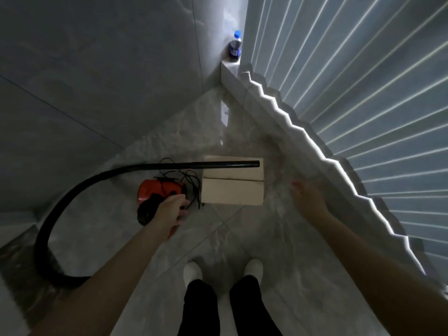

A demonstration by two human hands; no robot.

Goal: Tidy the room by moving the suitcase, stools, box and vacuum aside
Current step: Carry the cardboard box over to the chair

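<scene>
A small red and black vacuum sits on the tiled floor in a corner. Its black hose loops left and its rigid tube lies across the top of a closed cardboard box right beside it. A tangle of black cord lies between the two. My left hand is down on the vacuum's near end, fingers curled at it; whether they grip it is hidden. My right hand hovers to the right of the box, holding nothing, fingers spread. No suitcase or stools are in view.
Grey walls meet in the corner behind the box. A pleated blind runs along the right above a low ledge, where a blue-capped bottle stands. My feet in white shoes stand on the floor just behind the box.
</scene>
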